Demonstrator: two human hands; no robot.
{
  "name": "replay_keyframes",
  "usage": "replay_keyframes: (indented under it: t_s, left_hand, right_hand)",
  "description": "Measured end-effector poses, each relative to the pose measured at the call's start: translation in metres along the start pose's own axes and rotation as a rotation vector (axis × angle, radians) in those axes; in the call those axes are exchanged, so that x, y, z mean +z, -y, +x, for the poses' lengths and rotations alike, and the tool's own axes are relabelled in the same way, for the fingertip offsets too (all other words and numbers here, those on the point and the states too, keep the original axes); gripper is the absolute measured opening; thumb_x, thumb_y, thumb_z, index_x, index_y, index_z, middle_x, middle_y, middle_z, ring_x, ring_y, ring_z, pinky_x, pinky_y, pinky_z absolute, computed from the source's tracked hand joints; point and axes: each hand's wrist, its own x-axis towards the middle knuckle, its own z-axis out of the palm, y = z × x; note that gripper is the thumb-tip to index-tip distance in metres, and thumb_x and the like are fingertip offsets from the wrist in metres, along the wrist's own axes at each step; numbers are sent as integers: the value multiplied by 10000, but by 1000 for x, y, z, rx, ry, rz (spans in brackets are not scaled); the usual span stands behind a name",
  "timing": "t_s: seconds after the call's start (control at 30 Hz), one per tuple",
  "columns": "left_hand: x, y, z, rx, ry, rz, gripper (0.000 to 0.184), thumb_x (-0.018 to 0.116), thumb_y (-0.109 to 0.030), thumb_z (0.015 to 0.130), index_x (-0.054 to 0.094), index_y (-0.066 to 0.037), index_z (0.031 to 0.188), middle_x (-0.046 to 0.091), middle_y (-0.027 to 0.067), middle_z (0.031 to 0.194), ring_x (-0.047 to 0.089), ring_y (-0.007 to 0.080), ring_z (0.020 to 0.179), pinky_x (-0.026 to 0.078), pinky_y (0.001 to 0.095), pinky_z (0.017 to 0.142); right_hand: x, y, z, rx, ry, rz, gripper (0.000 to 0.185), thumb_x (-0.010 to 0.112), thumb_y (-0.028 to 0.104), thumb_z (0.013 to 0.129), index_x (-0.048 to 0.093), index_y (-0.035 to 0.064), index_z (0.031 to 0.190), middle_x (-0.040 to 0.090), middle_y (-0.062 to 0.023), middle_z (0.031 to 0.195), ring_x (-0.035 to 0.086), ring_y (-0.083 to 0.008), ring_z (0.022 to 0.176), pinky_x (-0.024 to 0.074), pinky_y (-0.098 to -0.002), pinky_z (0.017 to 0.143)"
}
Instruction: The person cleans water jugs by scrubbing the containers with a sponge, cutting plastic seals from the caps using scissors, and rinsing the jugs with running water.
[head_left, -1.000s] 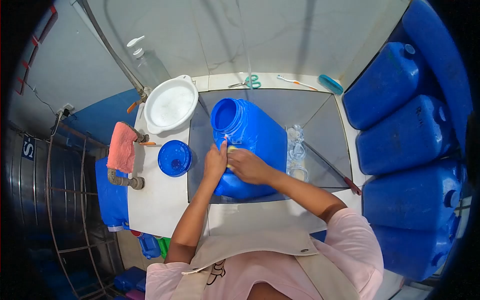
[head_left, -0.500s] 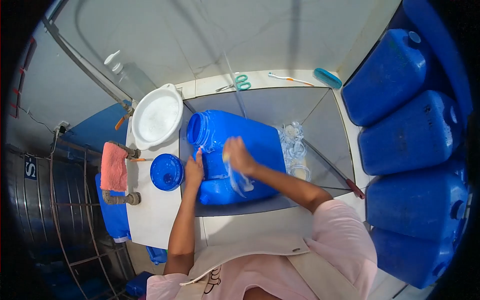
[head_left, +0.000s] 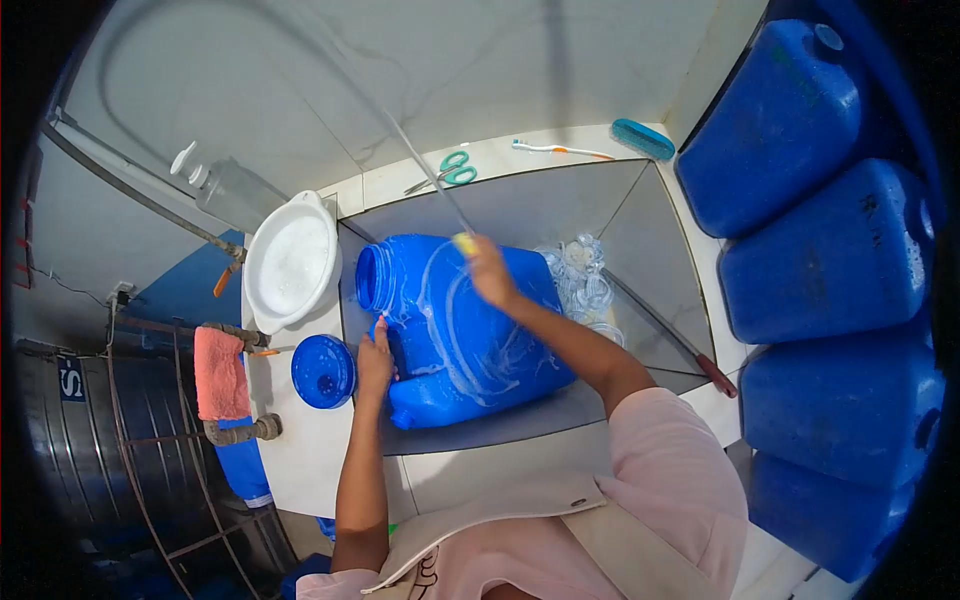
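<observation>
A blue plastic jug [head_left: 500, 350] lies on its side in the grey sink [head_left: 655, 245], its wide mouth facing left and its upper side streaked with suds. My left hand [head_left: 374, 362] is closed on the jug's edge just below the mouth. Higher up on the jug, my right hand [head_left: 488, 272] is closed round a yellow sponge [head_left: 465, 243], pressed against the soapy surface. Beside my left hand, a round blue lid [head_left: 323, 371] rests on the white counter.
A white basin [head_left: 291, 262] of suds stands at the left. Scissors [head_left: 445, 173], a toothbrush [head_left: 562, 150] and a teal brush [head_left: 643, 139] line the back ledge. Clear plastic pieces [head_left: 580, 280] and a red-handled rod [head_left: 665, 325] lie in the sink. Several blue jugs [head_left: 790, 260] fill the right side.
My right hand has moved up across the jug with the sponge, leaving curved trails of suds. My left hand still holds the jug below its mouth. The view has shifted slightly.
</observation>
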Motion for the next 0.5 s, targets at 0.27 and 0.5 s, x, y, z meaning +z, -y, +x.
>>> replay_keyframes:
  t_s: [0.27, 0.5]
  left_hand:
    - [0, -5, -1, -22, 56, -101, 602, 429, -521, 903, 474, 78, 945, 475, 85, 525, 478, 172, 367, 377, 305, 317]
    - [-1, 10, 1, 1, 28, -37, 581, 434, -498, 909, 465, 80, 957, 467, 78, 527, 476, 167, 374, 374, 298, 315]
  right_hand:
    - [-108, 106, -142, -28, 512, -165, 357, 511, 168, 868, 451, -23, 1164, 451, -239, 1140, 433, -377, 1105, 307, -466, 999]
    - [-5, 72, 24, 125, 107, -58, 283, 487, 150, 865, 559, 4, 1096, 570, -188, 1102, 508, -334, 1082, 366, -390, 978]
